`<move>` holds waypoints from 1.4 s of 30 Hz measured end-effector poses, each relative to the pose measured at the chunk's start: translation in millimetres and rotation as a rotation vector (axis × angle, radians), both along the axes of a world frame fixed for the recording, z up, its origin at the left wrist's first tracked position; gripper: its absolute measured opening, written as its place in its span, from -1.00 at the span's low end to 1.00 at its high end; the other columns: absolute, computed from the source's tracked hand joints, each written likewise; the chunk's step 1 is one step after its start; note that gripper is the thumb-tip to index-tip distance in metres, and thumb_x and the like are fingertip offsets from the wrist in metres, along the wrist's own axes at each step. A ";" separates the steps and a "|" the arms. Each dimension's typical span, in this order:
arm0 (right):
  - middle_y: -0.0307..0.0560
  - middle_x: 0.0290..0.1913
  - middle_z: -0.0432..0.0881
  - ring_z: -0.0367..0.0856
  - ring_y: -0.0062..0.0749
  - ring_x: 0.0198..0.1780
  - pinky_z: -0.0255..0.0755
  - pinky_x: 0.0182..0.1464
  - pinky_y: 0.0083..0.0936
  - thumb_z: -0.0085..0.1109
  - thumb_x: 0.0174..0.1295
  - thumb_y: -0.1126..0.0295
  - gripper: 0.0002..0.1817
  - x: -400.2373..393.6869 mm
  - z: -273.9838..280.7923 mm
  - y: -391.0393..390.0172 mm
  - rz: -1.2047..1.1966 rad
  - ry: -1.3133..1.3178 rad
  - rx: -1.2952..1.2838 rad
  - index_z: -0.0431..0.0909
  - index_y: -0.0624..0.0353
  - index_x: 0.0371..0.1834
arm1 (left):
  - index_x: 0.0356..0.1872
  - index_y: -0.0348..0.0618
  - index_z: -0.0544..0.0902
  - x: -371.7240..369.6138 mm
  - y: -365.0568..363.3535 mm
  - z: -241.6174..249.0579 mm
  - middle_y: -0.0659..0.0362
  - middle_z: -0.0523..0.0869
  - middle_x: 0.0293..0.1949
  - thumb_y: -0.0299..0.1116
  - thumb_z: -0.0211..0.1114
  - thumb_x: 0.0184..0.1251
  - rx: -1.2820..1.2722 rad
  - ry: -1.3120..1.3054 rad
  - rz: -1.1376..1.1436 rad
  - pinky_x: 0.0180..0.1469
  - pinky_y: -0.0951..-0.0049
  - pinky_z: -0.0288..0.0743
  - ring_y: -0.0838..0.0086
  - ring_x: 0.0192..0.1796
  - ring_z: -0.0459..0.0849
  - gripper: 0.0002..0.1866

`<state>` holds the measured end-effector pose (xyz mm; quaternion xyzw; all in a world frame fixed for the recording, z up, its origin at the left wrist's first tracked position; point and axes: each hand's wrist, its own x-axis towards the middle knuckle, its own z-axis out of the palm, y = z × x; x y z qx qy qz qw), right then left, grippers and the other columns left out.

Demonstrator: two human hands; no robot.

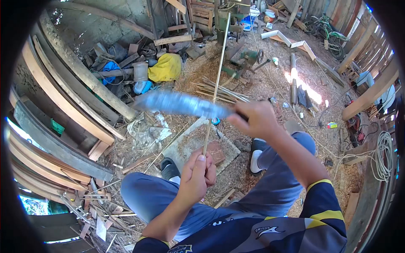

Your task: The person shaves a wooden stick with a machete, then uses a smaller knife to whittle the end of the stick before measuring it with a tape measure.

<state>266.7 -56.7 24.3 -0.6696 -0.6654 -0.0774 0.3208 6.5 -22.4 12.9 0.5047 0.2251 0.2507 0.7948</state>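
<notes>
My left hand (197, 173) is closed around the lower end of a long, thin wooden stick (219, 69), which rises away from me toward the top of the view. In my right hand (256, 120) is the dark handle of a machete (181, 104). Its wide blade points left, smeared by motion, and crosses the stick a little above my left hand in this view. Beneath, a reddish-brown block (214, 152) rests on a pale flat slab (184, 141) between my feet. Several cut sticks (223, 93) lie in a loose pile farther off.
Wood shavings cover the ground. A green metal machine (249, 61) with a handwheel stands ahead, and a yellow cloth (166, 67) lies among clutter on the left. Curved planks (63, 92) lean along the left side. At right are a wooden post (371, 90) and a coiled rope (383, 156).
</notes>
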 end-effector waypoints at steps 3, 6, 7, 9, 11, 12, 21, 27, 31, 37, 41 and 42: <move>-0.04 -0.62 0.59 0.66 -0.04 -0.56 0.48 -0.48 -0.16 0.28 0.35 -0.21 -0.47 2.1 -5.0 0.0 0.067 -0.066 -0.009 0.62 0.04 -0.50 | -0.28 -0.07 0.35 -2.2 0.7 1.4 0.33 0.21 -0.73 -0.13 -0.18 0.80 0.031 0.026 0.014 -0.59 0.44 0.00 0.61 -0.70 0.08 -0.64; 0.01 -0.61 0.59 0.66 0.00 -0.53 0.49 -0.44 -0.14 0.24 0.38 -0.18 -0.47 27.6 -12.3 15.5 -0.177 0.011 -0.021 0.64 0.07 -0.47 | -0.28 -0.05 0.35 -5.4 -0.6 1.9 0.33 0.22 -0.73 -0.13 -0.17 0.80 -0.035 0.025 0.005 -0.59 0.44 0.00 0.60 -0.70 0.09 -0.65; 0.03 -0.59 0.58 0.65 0.02 -0.52 0.49 -0.42 -0.14 0.24 0.39 -0.14 -0.50 35.2 -7.7 16.9 -0.240 0.058 -0.040 0.64 0.08 -0.45 | -0.28 -0.05 0.35 -6.5 -1.5 0.8 0.33 0.22 -0.73 -0.13 -0.17 0.80 -0.045 0.037 -0.002 -0.59 0.43 -0.01 0.60 -0.70 0.09 -0.65; 0.09 -0.54 0.61 0.65 0.06 -0.50 0.51 -0.37 -0.11 0.19 0.44 -0.10 -0.51 33.1 -0.1 10.8 -0.278 0.126 -0.061 0.67 0.11 -0.39 | -0.28 -0.05 0.35 -5.6 -0.6 2.4 0.33 0.21 -0.73 -0.14 -0.17 0.80 -0.025 0.044 -0.016 -0.59 0.43 -0.01 0.60 -0.70 0.09 -0.65; 0.12 -0.53 0.61 0.66 0.08 -0.48 0.51 -0.36 -0.11 0.19 0.44 -0.12 -0.49 14.3 -1.0 -3.1 -0.094 0.081 -0.116 0.68 0.14 -0.38 | -0.28 -0.04 0.35 -5.4 -4.1 3.6 0.33 0.21 -0.74 -0.15 -0.17 0.79 0.013 0.043 -0.007 -0.59 0.43 -0.02 0.60 -0.70 0.08 -0.66; 0.13 -0.53 0.61 0.66 0.08 -0.47 0.51 -0.36 -0.11 0.19 0.44 -0.12 -0.48 9.3 -2.7 -6.1 -0.004 0.068 -0.145 0.68 0.15 -0.37 | -0.28 -0.04 0.35 -5.0 -3.2 3.6 0.34 0.20 -0.74 -0.15 -0.17 0.79 0.009 0.028 -0.006 -0.59 0.43 -0.03 0.60 -0.71 0.08 -0.66; -0.18 -0.68 0.43 0.45 -0.40 -0.69 0.33 -0.56 -0.36 -0.06 0.47 -0.46 -0.23 79.0 -24.2 30.2 -0.352 1.198 -0.057 0.47 0.06 -0.52 | -0.28 -0.04 0.33 -14.3 -3.3 2.7 0.32 0.19 -0.73 -0.16 -0.19 0.78 -0.200 0.010 -0.022 -0.61 0.43 0.01 0.57 -0.71 0.07 -0.68; -0.40 -0.58 0.35 0.26 -0.60 -0.69 0.22 -0.58 -0.50 0.16 0.48 -0.30 -0.42 30.7 -6.3 22.4 -0.047 1.730 -0.062 0.51 0.07 -0.21 | -0.31 -0.01 0.31 -11.7 -5.0 -3.8 0.34 0.16 -0.76 -0.10 -0.21 0.77 -0.327 -0.070 -0.112 -0.63 0.42 -0.01 0.54 -0.74 0.05 -0.64; -0.44 -0.53 0.37 0.30 -0.66 -0.63 0.25 -0.54 -0.54 0.32 0.46 -0.11 -0.55 21.2 2.3 24.9 0.098 1.848 -0.026 0.53 0.07 -0.13 | -0.35 0.02 0.31 -8.1 -3.6 -5.8 0.35 0.17 -0.76 -0.09 -0.23 0.77 -0.412 -0.082 -0.159 -0.62 0.42 -0.01 0.54 -0.73 0.07 -0.62; -0.48 -0.52 0.37 0.31 -0.70 -0.61 0.24 -0.51 -0.57 0.29 0.48 0.22 -0.82 19.7 3.8 29.2 0.181 1.914 0.107 0.51 0.00 -0.20 | -0.34 0.00 0.32 -1.5 -5.2 -15.1 0.37 0.17 -0.72 -0.09 -0.21 0.77 -0.503 -0.130 -0.308 -0.56 0.43 0.03 0.56 -0.67 0.10 -0.62; -0.48 -0.53 0.38 0.31 -0.70 -0.62 0.25 -0.51 -0.55 0.31 0.47 0.22 -0.80 21.4 9.9 24.0 0.301 1.978 0.108 0.50 -0.02 -0.23 | -0.32 -0.02 0.34 3.9 -9.4 -15.5 0.37 0.19 -0.70 -0.09 -0.18 0.77 -0.463 -0.103 -0.309 -0.53 0.44 0.04 0.57 -0.64 0.11 -0.63; -0.48 -0.53 0.38 0.31 -0.70 -0.62 0.25 -0.52 -0.55 0.32 0.47 0.22 -0.80 20.5 12.8 22.1 0.300 1.975 0.107 0.50 -0.03 -0.25 | -0.31 -0.03 0.34 5.2 -9.7 -15.8 0.36 0.20 -0.69 -0.10 -0.17 0.77 -0.438 -0.092 -0.317 -0.53 0.44 0.04 0.58 -0.63 0.11 -0.63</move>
